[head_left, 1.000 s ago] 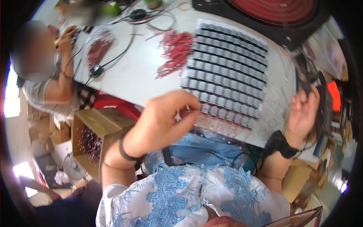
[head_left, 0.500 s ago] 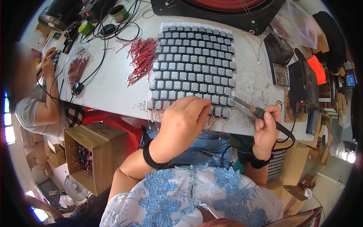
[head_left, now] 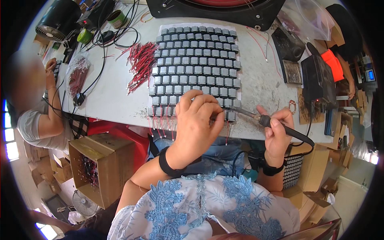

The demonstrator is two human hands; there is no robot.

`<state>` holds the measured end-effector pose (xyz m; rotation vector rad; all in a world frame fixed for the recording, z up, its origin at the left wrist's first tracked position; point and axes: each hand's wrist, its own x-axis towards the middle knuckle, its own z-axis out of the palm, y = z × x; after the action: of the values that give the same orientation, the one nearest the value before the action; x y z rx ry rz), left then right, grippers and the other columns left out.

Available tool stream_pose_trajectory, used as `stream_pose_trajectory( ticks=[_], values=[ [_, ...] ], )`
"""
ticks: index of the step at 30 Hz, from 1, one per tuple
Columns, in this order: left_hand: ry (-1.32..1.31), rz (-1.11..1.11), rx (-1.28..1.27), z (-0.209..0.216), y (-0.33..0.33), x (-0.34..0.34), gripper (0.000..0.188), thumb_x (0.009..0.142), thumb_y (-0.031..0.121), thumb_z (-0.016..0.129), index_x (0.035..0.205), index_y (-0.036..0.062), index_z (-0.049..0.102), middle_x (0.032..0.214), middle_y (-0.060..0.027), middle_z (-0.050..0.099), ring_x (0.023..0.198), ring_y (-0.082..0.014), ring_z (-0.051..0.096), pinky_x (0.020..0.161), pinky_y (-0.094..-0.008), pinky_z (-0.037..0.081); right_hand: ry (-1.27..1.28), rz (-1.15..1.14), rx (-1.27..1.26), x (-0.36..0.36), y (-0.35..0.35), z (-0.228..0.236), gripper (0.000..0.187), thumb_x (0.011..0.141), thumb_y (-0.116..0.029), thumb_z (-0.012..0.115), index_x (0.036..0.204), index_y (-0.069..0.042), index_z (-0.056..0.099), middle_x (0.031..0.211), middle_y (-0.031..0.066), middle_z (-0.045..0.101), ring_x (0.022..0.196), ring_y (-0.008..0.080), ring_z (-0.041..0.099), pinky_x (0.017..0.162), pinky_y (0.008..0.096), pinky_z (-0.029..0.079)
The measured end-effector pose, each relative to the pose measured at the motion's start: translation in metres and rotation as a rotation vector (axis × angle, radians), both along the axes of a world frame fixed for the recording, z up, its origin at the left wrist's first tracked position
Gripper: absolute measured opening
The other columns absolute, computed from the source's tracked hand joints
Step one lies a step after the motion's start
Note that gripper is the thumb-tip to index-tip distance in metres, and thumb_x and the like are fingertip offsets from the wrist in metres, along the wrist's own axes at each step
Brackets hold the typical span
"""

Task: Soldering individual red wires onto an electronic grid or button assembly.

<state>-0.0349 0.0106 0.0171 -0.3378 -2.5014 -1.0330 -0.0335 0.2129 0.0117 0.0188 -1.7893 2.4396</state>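
At the near side of the white table (head_left: 260,86), a broad grid of grey blocks (head_left: 196,62), rows laid flat on a pale sheet. Over the nearest rows, the left hand (head_left: 197,122), fingers bent, thumb and forefinger drawn close together; cannot tell whether pinching a wire or nothing. To its right, the right hand (head_left: 279,138), closed around the handle of a soldering iron (head_left: 265,120), metal end pointing left, just beside the left fingertips. In the way: the left hand itself, hiding the middle of the near rows, with the iron's cord (head_left: 301,137) looping on the right. At the grid's near left, thin red wires (head_left: 162,120), some hanging past the table edge. Just left of the grid, a heap of red wires (head_left: 142,62); farther left, a black cable (head_left: 98,80), then a clear bag (head_left: 79,76) of more wires. At the far left, a green tin (head_left: 117,19); beyond the grid, a black frame (head_left: 208,15). On the right, a black box (head_left: 319,82) beside an orange sheet (head_left: 333,65). Near left, below the tabletop, an open cardboard box (head_left: 110,164) next to a red stool (head_left: 138,148); past these, a co-worker (head_left: 48,120) in a grey sleeve.
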Motion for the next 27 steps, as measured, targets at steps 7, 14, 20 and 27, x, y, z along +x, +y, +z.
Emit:
stream_pose_trajectory(
  ticks=[7, 14, 20, 27],
  values=[
    [0.025, 0.023, 0.01, -0.009, 0.001, -0.003, 0.015, 0.063, 0.002, 0.067, 0.074, 0.0074, 0.058, 0.087, -0.003, 0.059, 0.096, -0.0283, 0.047, 0.084, -0.038, 0.036, -0.012, -0.01, 0.055, 0.001, -0.004, 0.003, 0.01, 0.077, 0.002, 0.05, 0.079, -0.005, 0.043, 0.053, -0.0047, 0.037, 0.045, 0.0023, 0.034, 0.099, 0.0493, 0.035],
    [0.027, 0.013, 0.022, -0.009, 0.0, -0.003, 0.015, 0.063, 0.002, 0.067, 0.074, 0.0075, 0.058, 0.087, -0.0024, 0.059, 0.095, -0.0271, 0.048, 0.082, -0.0376, 0.037, -0.02, -0.005, 0.104, 0.001, -0.005, 0.004, 0.011, 0.077, 0.003, 0.05, 0.079, -0.005, 0.043, 0.053, -0.0044, 0.038, 0.045, 0.0022, 0.035, 0.098, 0.0483, 0.036],
    [0.04, 0.015, -0.001, -0.01, 0.0, -0.004, 0.015, 0.063, 0.003, 0.068, 0.073, 0.0077, 0.058, 0.086, -0.002, 0.059, 0.093, -0.0254, 0.05, 0.08, -0.0368, 0.037, -0.009, 0.006, 0.136, 0.001, -0.006, 0.003, 0.01, 0.078, 0.002, 0.051, 0.079, -0.005, 0.043, 0.053, -0.0041, 0.038, 0.045, 0.0021, 0.035, 0.098, 0.0477, 0.036],
    [0.056, 0.021, -0.031, -0.012, 0.0, -0.005, 0.017, 0.064, 0.007, 0.068, 0.076, 0.0101, 0.057, 0.087, -0.0003, 0.056, 0.094, -0.0235, 0.05, 0.077, -0.0369, 0.035, -0.011, -0.02, 0.112, 0.001, -0.006, 0.003, 0.009, 0.078, 0.001, 0.05, 0.079, -0.005, 0.043, 0.053, -0.0043, 0.038, 0.045, 0.002, 0.034, 0.098, 0.0484, 0.037]
  ],
)
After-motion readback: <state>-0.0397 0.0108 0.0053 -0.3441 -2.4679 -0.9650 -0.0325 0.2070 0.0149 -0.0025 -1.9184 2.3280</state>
